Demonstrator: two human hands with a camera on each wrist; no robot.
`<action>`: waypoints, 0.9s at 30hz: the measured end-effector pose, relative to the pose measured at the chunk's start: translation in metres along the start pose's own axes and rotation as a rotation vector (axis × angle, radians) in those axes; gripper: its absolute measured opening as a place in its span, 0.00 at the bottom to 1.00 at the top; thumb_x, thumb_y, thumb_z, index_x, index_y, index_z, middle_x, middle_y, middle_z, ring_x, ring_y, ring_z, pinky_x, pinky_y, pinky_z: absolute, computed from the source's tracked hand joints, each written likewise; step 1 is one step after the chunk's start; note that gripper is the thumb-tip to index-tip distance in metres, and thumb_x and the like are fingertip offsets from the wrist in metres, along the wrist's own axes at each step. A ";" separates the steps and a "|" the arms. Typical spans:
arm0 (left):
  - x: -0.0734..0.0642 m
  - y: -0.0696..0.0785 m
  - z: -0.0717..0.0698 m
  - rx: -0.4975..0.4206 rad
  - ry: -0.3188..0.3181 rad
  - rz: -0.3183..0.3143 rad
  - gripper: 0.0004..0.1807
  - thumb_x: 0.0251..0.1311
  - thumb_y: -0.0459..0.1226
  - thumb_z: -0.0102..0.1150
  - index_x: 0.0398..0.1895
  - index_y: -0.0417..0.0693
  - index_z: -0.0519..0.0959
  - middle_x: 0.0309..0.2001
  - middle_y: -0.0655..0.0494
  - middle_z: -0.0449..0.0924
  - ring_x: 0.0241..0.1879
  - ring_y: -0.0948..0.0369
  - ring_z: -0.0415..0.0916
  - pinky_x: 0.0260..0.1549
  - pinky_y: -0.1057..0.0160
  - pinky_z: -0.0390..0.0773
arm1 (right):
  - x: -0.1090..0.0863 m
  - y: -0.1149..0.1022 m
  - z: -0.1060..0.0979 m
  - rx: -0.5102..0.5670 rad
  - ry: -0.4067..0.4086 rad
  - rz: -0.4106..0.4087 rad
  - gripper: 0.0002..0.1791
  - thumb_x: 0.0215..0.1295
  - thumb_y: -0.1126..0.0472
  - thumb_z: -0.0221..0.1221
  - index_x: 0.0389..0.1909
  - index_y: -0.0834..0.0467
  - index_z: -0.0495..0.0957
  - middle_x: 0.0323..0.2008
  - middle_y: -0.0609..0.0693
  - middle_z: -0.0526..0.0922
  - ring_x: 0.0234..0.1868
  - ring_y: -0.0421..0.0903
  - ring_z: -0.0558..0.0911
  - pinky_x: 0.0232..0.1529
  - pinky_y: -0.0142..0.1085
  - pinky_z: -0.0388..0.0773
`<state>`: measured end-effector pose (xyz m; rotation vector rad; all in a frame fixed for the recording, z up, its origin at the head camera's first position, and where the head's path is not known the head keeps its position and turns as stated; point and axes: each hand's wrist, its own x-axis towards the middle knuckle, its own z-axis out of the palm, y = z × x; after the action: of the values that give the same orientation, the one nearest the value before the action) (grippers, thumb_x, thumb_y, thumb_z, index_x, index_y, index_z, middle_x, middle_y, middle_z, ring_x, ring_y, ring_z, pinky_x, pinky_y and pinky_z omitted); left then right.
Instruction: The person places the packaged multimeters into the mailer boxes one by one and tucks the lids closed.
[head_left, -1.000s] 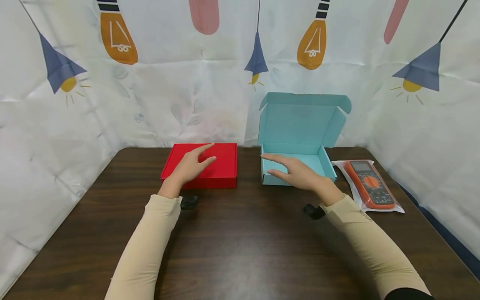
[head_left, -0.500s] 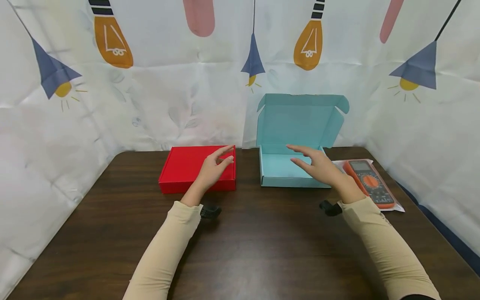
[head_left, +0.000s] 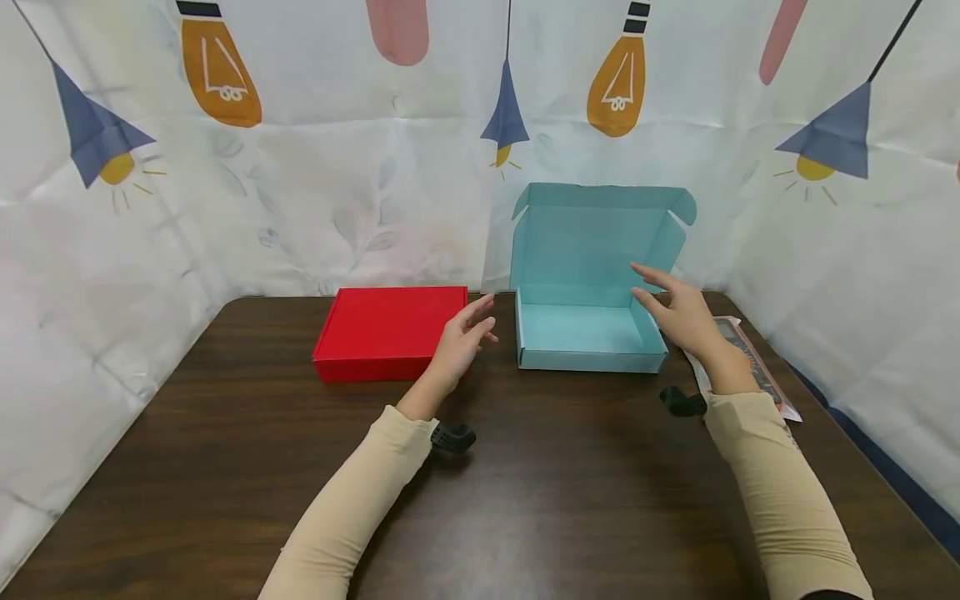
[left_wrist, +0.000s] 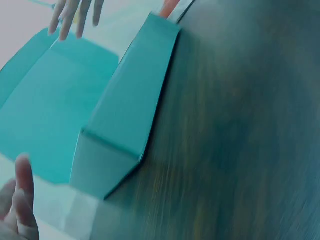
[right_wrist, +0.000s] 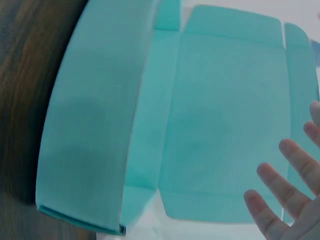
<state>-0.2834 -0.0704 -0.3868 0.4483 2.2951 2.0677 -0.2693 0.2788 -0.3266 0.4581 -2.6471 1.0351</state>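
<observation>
A light-blue cardboard box (head_left: pixel 592 362) stands on the table with its lid raised against the backdrop. Above its right side hovers my right hand (head_left: pixel 681 317), fingers spread and holding nothing. My left hand (head_left: pixel 456 346) is in the air by the right edge of a closed red box (head_left: pixel 386 325), its fingers loosely extended and bare of any object. In the left wrist view the light-blue box (left_wrist: pixel 127 95) lies beyond the left fingers (left_wrist: pixel 24 180). The right wrist view shows the right fingers (right_wrist: pixel 285 190) apart from the raised lid (right_wrist: pixel 225 125).
An orange multimeter in a clear plastic bag (head_left: pixel 783 408) lies at the table's right, partly hidden behind the right wrist. A dark wooden table (head_left: pixel 555 500) spans the front. A printed cloth (head_left: pixel 390 167) hangs behind and at both sides.
Both hands have moved to the right: the left from over the red box to its right edge, the right from the light-blue box's left part to its right side. The boxes stay put.
</observation>
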 end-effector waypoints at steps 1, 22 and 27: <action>0.000 0.000 0.003 -0.029 0.002 -0.011 0.28 0.78 0.37 0.50 0.78 0.50 0.64 0.75 0.48 0.65 0.54 0.34 0.75 0.59 0.37 0.71 | -0.001 0.002 -0.002 0.013 0.005 0.016 0.30 0.81 0.53 0.52 0.79 0.56 0.62 0.72 0.70 0.65 0.61 0.72 0.76 0.52 0.66 0.75; 0.002 -0.008 0.047 -0.174 0.014 -0.256 0.28 0.80 0.41 0.43 0.80 0.59 0.61 0.79 0.51 0.56 0.41 0.59 0.80 0.41 0.61 0.70 | -0.021 0.053 -0.026 -0.123 -0.018 0.341 0.37 0.80 0.44 0.47 0.81 0.59 0.53 0.75 0.72 0.56 0.70 0.73 0.63 0.61 0.70 0.65; 0.010 -0.014 0.049 -0.166 0.006 -0.293 0.28 0.81 0.42 0.42 0.81 0.61 0.60 0.79 0.50 0.55 0.39 0.60 0.78 0.36 0.65 0.70 | -0.026 0.067 -0.030 -0.273 -0.115 0.383 0.43 0.78 0.45 0.52 0.81 0.64 0.47 0.77 0.75 0.46 0.72 0.78 0.53 0.63 0.76 0.54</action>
<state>-0.2854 -0.0220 -0.4051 0.0924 2.0242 2.0869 -0.2675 0.3508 -0.3549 -0.0525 -2.9940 0.7367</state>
